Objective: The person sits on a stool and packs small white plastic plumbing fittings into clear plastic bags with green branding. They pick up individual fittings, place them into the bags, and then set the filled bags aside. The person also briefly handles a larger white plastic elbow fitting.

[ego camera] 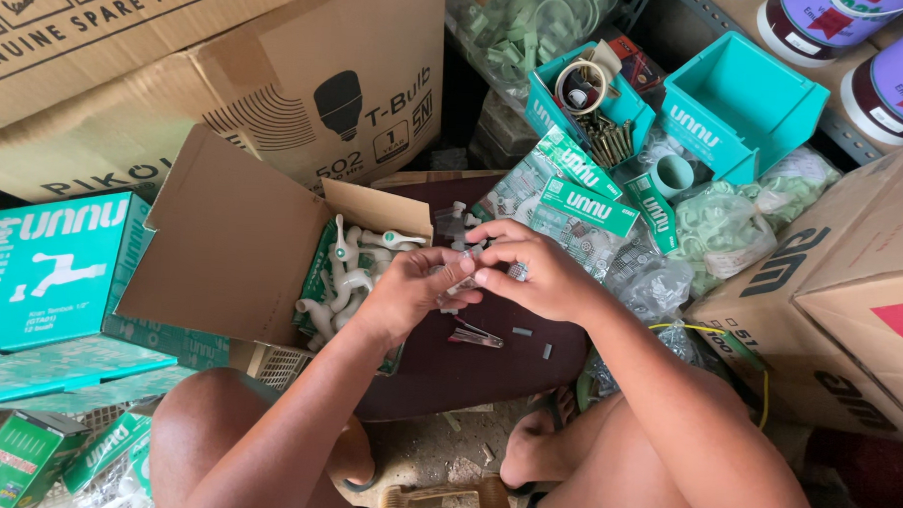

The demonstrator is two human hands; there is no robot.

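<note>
From my feed, both hands meet over the dark maroon board [487,370]: left hand [410,288] and right hand [531,277] each pinching the small clear plastic packet [460,284] between them, its length running hand to hand.

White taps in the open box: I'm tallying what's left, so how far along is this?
Done: cannot be told from this view. In hand: left hand and right hand together hold a small white part. Left: several white taps still lie in the open cardboard box.
</note>
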